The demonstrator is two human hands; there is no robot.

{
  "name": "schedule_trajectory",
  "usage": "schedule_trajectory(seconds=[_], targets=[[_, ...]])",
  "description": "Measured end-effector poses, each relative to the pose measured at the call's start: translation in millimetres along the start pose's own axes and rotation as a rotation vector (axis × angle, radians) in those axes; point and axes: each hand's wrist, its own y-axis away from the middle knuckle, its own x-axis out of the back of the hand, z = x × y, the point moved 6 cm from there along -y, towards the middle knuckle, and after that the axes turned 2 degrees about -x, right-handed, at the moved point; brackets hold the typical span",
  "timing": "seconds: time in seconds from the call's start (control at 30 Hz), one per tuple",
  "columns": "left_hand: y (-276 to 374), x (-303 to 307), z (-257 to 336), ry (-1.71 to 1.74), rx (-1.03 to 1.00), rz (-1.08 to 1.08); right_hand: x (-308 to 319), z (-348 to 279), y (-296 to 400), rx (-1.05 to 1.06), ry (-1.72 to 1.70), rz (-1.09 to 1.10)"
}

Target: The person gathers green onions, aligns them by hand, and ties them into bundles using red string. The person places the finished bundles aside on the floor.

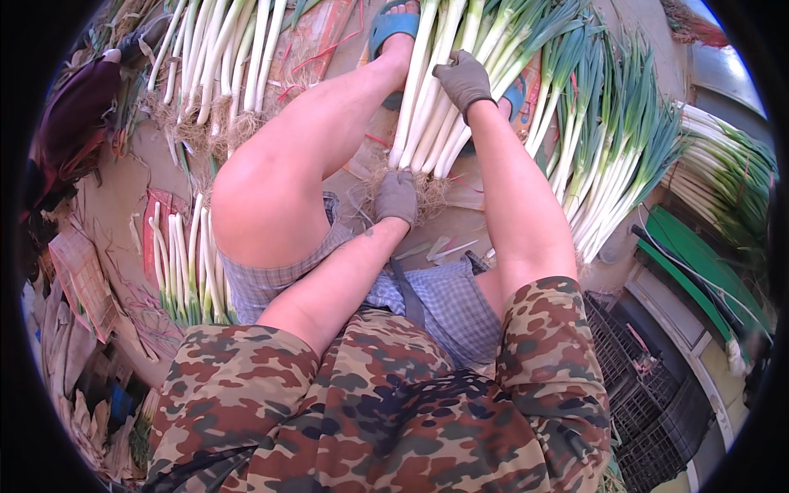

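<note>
A loose bunch of long green onions (431,123) lies between my legs, white shafts and shaggy roots toward me and green leaves away. My left hand (396,197), in a grey-brown glove, closes around the root end; its fingertips are hidden. Farther up, my gloved right hand (465,83) grips the shafts from the right side, its fingers curled among them. Tangled roots (431,194) spread around my left hand. Bits of peeled leaf (450,249) lie on the floor just in front of my shorts.
More green onions lie in rows at right (592,154) and upper left (216,68). A smaller group (188,265) sits beside my left knee. Tied bundles (721,172) are stacked far right, above a green panel (696,271). Black plastic crates (641,382) stand lower right. Red strings (327,52) litter the floor.
</note>
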Motion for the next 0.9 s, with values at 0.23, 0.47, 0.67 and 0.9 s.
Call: schedule_trajectory(seconds=[0.23,0.47,0.67,0.9], targets=[[8,10,5,0.009,0.194,0.057,-2,-1,6,-0.035,0.121,-0.010],[-5,23,11,0.166,0.088,0.129,-7,-10,8,-0.039,0.132,-0.014],[-10,24,20,-0.121,0.049,0.129,-36,27,-19,0.079,0.177,0.077],[-34,29,7,-0.113,-0.080,0.179,108,31,-35,0.023,0.161,0.032]])
